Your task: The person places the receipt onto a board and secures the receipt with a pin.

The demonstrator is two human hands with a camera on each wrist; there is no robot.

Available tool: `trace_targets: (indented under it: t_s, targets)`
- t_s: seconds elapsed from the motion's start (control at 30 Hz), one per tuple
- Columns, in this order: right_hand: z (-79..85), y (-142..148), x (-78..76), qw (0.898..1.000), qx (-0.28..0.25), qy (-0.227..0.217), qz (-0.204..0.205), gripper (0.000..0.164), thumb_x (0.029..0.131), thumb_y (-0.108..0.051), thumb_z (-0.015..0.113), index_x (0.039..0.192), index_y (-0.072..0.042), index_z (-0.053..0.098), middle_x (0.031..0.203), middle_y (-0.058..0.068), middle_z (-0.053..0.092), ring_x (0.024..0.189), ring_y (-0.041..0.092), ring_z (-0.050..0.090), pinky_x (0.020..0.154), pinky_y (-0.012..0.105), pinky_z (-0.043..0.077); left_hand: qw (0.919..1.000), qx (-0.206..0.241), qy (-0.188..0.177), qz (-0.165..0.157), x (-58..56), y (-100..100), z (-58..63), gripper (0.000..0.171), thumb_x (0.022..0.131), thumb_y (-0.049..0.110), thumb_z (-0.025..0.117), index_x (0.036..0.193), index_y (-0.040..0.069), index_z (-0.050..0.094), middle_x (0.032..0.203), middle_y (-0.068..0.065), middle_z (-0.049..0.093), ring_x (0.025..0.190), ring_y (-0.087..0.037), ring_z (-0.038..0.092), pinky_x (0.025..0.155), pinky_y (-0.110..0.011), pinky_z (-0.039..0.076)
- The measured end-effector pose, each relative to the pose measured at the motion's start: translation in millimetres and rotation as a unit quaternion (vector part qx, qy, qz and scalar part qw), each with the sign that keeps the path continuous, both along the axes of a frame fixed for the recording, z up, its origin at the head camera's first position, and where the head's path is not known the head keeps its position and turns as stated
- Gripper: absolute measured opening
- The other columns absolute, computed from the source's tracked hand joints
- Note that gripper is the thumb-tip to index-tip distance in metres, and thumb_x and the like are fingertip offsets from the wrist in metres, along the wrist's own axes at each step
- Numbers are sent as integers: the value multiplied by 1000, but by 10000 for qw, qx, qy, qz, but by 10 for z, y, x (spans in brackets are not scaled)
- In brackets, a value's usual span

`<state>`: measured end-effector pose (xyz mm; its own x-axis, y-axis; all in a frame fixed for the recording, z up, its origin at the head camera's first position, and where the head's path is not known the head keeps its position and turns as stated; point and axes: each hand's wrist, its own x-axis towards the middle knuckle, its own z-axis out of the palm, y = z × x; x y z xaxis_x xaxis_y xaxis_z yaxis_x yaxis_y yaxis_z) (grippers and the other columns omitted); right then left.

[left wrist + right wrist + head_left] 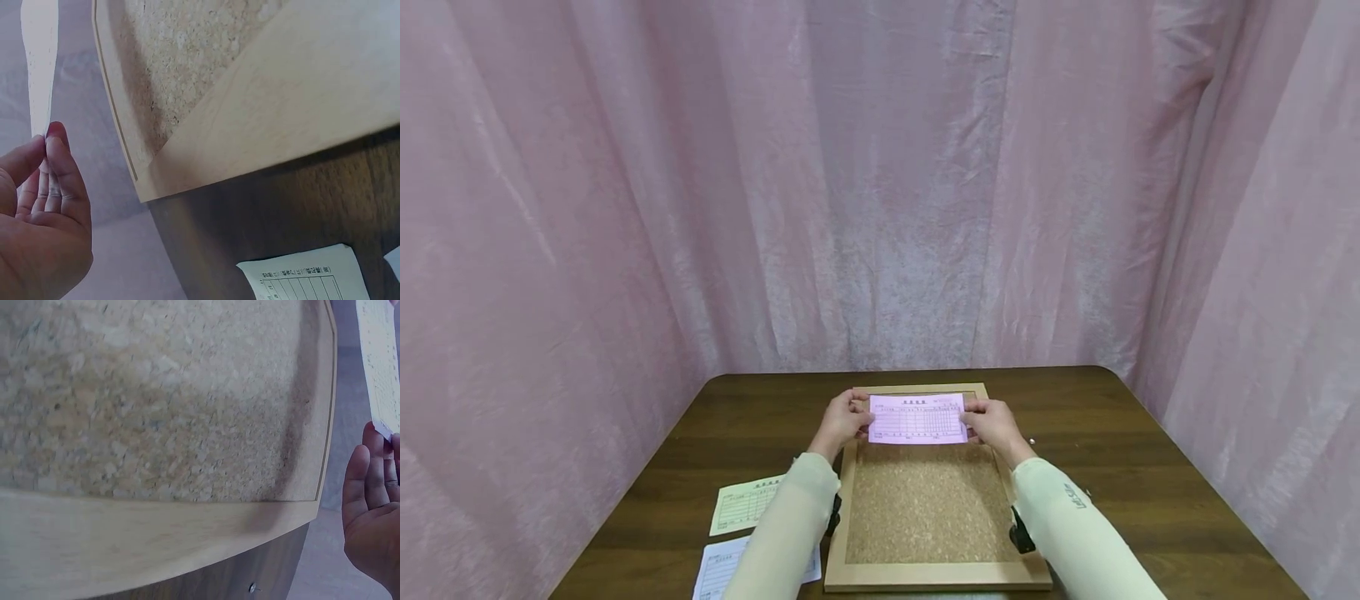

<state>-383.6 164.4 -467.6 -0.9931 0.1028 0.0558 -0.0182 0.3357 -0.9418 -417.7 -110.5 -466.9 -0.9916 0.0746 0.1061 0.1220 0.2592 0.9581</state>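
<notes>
A pink printed paper form [917,419] is stretched flat between both hands, over the far part of a wood-framed cork board [928,508]. At its left edge my left hand [845,418] pinches the paper between thumb and fingers. My right hand [996,423] pinches the opposite edge. From the left wrist, the paper [40,69] appears nearly edge-on, rising from the thumb and fingertip. In the right wrist view, the right hand [375,500] holds a corner of the form [381,369], beyond the board's frame [275,515].
A green printed form [737,510] and a bluish-white form [718,567] lie left of the board, partly covered by the left sleeve [786,525]. A small metallic pin [252,587] rests on the dark wooden table [1180,517] to the right. Pink curtains [895,183] surround the table.
</notes>
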Motion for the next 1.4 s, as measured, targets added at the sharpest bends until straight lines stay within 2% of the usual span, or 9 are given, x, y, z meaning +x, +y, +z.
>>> trace_targets:
  t_s: [0.2, 0.3, 0.43, 0.6, 0.83, 1.1, 1.23, 1.4]
  targets:
    - [-57, 41, -33, 10000, 58, 4, 4, 20, 90, 2, 62, 106, 14, 66, 71, 7, 63, 55, 13, 60, 50, 25, 50, 9999, -78, -73, -76, 8, 45, 5, 34, 85, -17, 65, 117, -8, 56, 78, -6, 52, 59, -18, 56, 49, -28, 50]
    - [-83, 42, -52, 10000, 11, -34, 41, 21, 91, 2, 61, 107, 14, 65, 72, 8, 63, 55, 12, 59, 49, 24, 50, 9998, -160, -87, -60, -1, 57, 4, 33, 85, -16, 65, 116, -8, 58, 79, -6, 52, 60, -18, 56, 52, -31, 52]
    - [-114, 39, -84, 9999, 63, -112, 25, 21, 91, 2, 62, 108, 14, 65, 71, 8, 63, 55, 11, 58, 50, 24, 50, 9996, -261, -81, -71, -26, 72, -8, 33, 86, -15, 65, 117, -8, 58, 79, -7, 54, 60, -18, 57, 55, -35, 54]
    - [-125, 22, -85, 9996, 264, -85, -60, 20, 91, 2, 62, 107, 14, 66, 73, 10, 63, 55, 11, 55, 50, 25, 49, 9993, -320, -167, -52, -44, 75, -30, 35, 86, -14, 65, 120, -7, 57, 80, -7, 55, 60, -18, 56, 55, -33, 53]
    - [-154, -49, -55, 9994, 260, -229, -71, 19, 93, 1, 61, 107, 12, 67, 76, 11, 63, 59, 12, 56, 54, 28, 52, 9989, -354, -281, -84, -39, 33, -78, 39, 86, -16, 63, 123, -7, 56, 80, -6, 50, 63, -19, 56, 55, -32, 53]
    - [-215, -65, -50, 9997, 227, 38, -17, 18, 88, 3, 61, 101, 14, 67, 69, 10, 62, 56, 13, 58, 50, 26, 52, 9980, -383, -484, -133, -37, -24, -128, 38, 89, -14, 61, 125, -6, 55, 94, -13, 59, 76, -26, 63, 66, -42, 57]
    - [-247, -66, -63, 9997, 264, 9, -4, 18, 88, 2, 62, 102, 13, 68, 69, 10, 63, 57, 14, 59, 51, 27, 53, 9975, -470, -470, -232, -39, -33, -147, 38, 90, -14, 61, 126, -7, 55, 99, -17, 60, 78, -26, 63, 69, -42, 57]
    - [-251, -67, -67, 9984, 541, -142, -100, 21, 92, -1, 63, 109, 10, 69, 77, 11, 66, 62, 14, 59, 55, 28, 54, 9943, -984, -104, -387, -18, -16, -139, 35, 87, -11, 66, 121, -8, 58, 96, -16, 62, 76, -21, 59, 64, -33, 53]
